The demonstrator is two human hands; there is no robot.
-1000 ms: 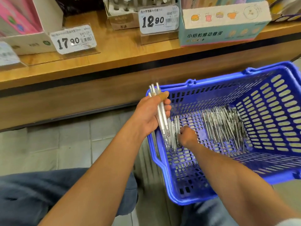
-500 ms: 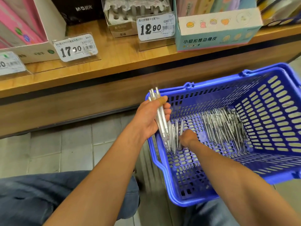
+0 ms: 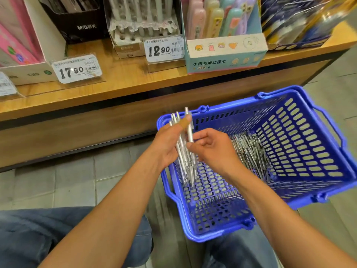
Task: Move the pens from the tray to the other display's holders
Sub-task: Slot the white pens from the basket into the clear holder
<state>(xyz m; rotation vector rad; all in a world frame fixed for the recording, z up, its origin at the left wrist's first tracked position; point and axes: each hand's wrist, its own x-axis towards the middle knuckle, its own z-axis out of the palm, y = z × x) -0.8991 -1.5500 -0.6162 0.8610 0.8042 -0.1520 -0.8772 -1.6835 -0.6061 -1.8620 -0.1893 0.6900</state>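
My left hand (image 3: 167, 144) grips a bundle of several clear silver pens (image 3: 186, 151), held upright over the left end of the blue plastic basket (image 3: 301, 144). My right hand (image 3: 212, 149) pinches one pen of that bundle with thumb and fingertips, pressing it against the others. A heap of loose pens (image 3: 251, 153) lies on the basket's floor to the right. On the wooden shelf (image 3: 123, 76) stands a beige pen display with holder holes (image 3: 139, 33), holding several white pens at its back.
Price tags reading 17.90 (image 3: 76, 68) and 12.90 (image 3: 164, 48) stand on the shelf's front. A teal eraser box (image 3: 226, 55), a black box (image 3: 79, 22) and a pink-and-white box (image 3: 21, 49) flank the display. My jeans-clad knees are below; grey tiled floor lies left.
My right hand rose out of the basket with a pen and brought it to the bundle in my left hand. The view tilted up, showing more of the shelf.
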